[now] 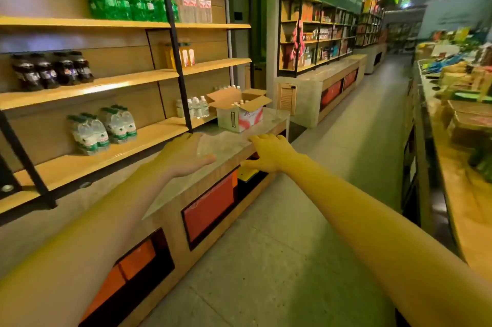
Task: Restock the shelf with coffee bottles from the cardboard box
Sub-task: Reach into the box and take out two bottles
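Observation:
An open cardboard box (pixel 241 113) stands on the far end of a marble-topped counter (pixel 226 145), flaps up, with white bottle caps (pixel 239 103) showing inside. Both my arms are stretched toward it. My left hand (pixel 186 156) hovers flat over the counter, fingers spread, holding nothing. Off the counter's front edge, my right hand (pixel 269 153) is also open and empty, a short way in front of the box. The wooden shelf (pixel 149 137) beside the box holds small water bottles (pixel 198 106).
Upper shelves carry green bottles (pixel 130 4), dark bottles (pixel 53 69), clear bottles (pixel 197 4) and packs of water (pixel 103 129). Black uprights (pixel 177 54) divide the shelving. The aisle floor (pixel 306 220) runs ahead, with a produce counter (pixel 458 140) on the right.

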{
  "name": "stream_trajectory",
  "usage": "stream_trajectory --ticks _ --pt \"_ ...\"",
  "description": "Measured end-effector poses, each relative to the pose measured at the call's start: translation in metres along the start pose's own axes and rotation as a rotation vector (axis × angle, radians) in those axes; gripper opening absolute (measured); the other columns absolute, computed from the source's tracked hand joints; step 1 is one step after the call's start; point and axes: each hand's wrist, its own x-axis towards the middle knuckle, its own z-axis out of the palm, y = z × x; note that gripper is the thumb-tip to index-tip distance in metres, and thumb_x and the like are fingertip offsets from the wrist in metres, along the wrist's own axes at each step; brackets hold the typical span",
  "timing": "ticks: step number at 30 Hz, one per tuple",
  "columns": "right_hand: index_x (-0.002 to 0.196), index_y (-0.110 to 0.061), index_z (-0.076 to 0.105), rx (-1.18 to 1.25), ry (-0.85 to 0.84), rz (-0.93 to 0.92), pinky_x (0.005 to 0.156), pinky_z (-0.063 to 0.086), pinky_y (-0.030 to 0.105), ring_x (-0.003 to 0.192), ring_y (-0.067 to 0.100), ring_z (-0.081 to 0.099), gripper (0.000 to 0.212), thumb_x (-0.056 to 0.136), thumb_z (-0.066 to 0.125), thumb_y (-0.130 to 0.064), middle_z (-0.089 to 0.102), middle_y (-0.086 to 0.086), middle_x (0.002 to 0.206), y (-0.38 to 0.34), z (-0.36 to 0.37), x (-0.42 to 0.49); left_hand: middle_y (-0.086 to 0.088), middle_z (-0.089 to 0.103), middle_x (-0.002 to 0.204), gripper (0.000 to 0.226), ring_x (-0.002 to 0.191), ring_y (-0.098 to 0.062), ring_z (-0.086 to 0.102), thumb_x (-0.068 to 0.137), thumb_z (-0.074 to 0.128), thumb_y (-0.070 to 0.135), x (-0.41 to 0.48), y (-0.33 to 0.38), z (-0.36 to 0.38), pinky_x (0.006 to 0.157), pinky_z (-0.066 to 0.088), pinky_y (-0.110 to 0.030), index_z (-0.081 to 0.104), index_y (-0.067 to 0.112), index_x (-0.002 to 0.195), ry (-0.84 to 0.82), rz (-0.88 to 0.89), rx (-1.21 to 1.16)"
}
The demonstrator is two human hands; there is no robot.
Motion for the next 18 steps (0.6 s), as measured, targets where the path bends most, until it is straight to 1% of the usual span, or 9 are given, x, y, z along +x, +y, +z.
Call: stream_trajectory --ticks 3,4,6,8,10,13,16,18 --pt "0.144 -0.013 0.031 0.014 -0.001 0.032 0.111 0.027 0.05 0.136 0.032 0.035 0.074 0.087 0.051 -0.056 0.037 0.011 0.149 0.039 0.0 0.064 -0.008 0.04 0.147 0.081 0.13 -0.027 0.043 0.079 0.055 0.059 0.078 -0.002 0.004 0.104 0.04 -0.043 0.032 0.014 0.142 -0.001 0.013 -0.003" --pt "0.144 -0.013 0.031 0.021 -0.003 0.041 0.11 0.028 0.05 0.135 0.033 0.036 0.074 0.087 0.052 -0.056 0.037 0.011 0.149 0.052 -0.003 0.081 -0.009 0.039 0.147 0.08 0.13 -0.028 0.043 0.081 0.055 0.057 0.101 0.0 0.005 0.104 0.04 -0.043 0.031 0.013 0.143 -0.021 0.011 -0.001" --pt "0.145 -0.013 0.028 0.025 0.025 0.053 0.11 0.029 0.049 0.136 0.033 0.035 0.076 0.087 0.053 -0.055 0.035 0.01 0.15 0.079 -0.007 0.121 -0.009 0.036 0.149 0.076 0.132 -0.028 0.041 0.084 0.056 0.051 0.151 0.008 0.009 0.105 0.039 -0.042 0.029 0.012 0.143 -0.008 0.024 -0.001" --pt "0.145 -0.015 0.028 0.022 0.029 0.077 0.109 0.029 0.048 0.136 0.033 0.036 0.076 0.086 0.053 -0.056 0.036 0.011 0.15 0.104 -0.008 0.155 -0.008 0.036 0.149 0.074 0.131 -0.027 0.041 0.084 0.057 0.05 0.193 0.013 0.015 0.104 0.04 -0.043 0.03 0.014 0.143 -0.016 0.057 -0.031" --pt "0.145 -0.015 0.03 -0.013 -0.008 0.106 0.11 0.028 0.049 0.135 0.033 0.036 0.077 0.086 0.052 -0.058 0.037 0.012 0.149 0.128 -0.004 0.187 -0.006 0.04 0.147 0.076 0.128 -0.026 0.044 0.08 0.058 0.055 0.235 0.013 0.024 0.102 0.042 -0.044 0.032 0.02 0.142 -0.032 0.089 -0.058" --pt "0.145 -0.016 0.029 -0.03 -0.029 0.135 0.111 0.026 0.048 0.137 0.031 0.035 0.074 0.087 0.051 -0.056 0.036 0.01 0.15 0.164 -0.002 0.234 -0.002 0.047 0.141 0.077 0.122 -0.024 0.049 0.074 0.053 0.064 0.295 0.017 0.035 0.098 0.045 -0.043 0.037 0.023 0.137 -0.035 0.133 -0.095" --pt "0.145 -0.016 0.029 -0.04 -0.026 0.159 0.111 0.026 0.047 0.136 0.03 0.035 0.076 0.086 0.051 -0.058 0.037 0.009 0.149 0.198 0.005 0.281 -0.002 0.051 0.136 0.063 0.117 -0.025 0.052 0.079 0.059 0.053 0.352 0.018 0.05 0.095 0.046 -0.042 0.042 0.023 0.132 -0.058 0.15 -0.117" --pt "0.146 -0.015 0.028 -0.048 -0.014 0.174 0.112 0.025 0.048 0.136 0.03 0.035 0.078 0.086 0.051 -0.059 0.036 0.009 0.149 0.22 0.013 0.315 -0.001 0.052 0.135 0.071 0.115 -0.025 0.053 0.072 0.055 0.06 0.393 0.014 0.062 0.094 0.048 -0.043 0.042 0.023 0.131 -0.066 0.148 -0.116"
